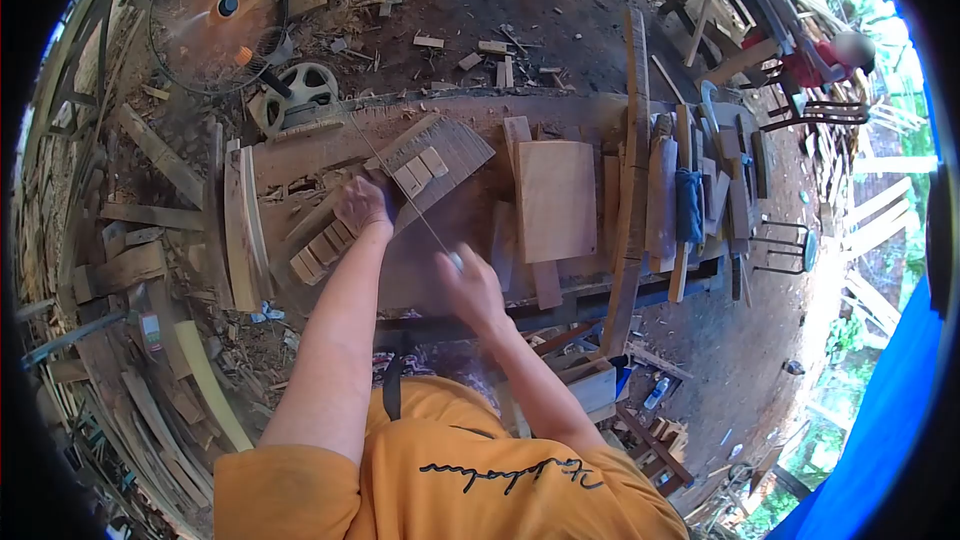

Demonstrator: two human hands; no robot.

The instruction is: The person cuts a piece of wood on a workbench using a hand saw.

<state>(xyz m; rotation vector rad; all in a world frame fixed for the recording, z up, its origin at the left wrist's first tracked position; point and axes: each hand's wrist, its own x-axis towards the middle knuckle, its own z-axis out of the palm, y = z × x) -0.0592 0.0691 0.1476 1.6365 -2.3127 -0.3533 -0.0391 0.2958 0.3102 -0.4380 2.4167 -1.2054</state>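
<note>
Cluttered workshop counter [400, 275], head view: the right hand's [472, 290] fingers are closed on a long thin tool [425, 223], which crosses an angled board [463, 148] beside small blocks [413, 178]; left hand [362, 206] at the wood, grip indeterminable.

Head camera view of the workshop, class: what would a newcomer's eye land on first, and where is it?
Probably the mustard-orange shirt filling the bottom centre, its dark script upside down. Next, the round caged fan at upper left and the vivid blue sheet down the right edge. Mid-picture, the right hand grips a long thin tool slanting past the left hand.
</note>
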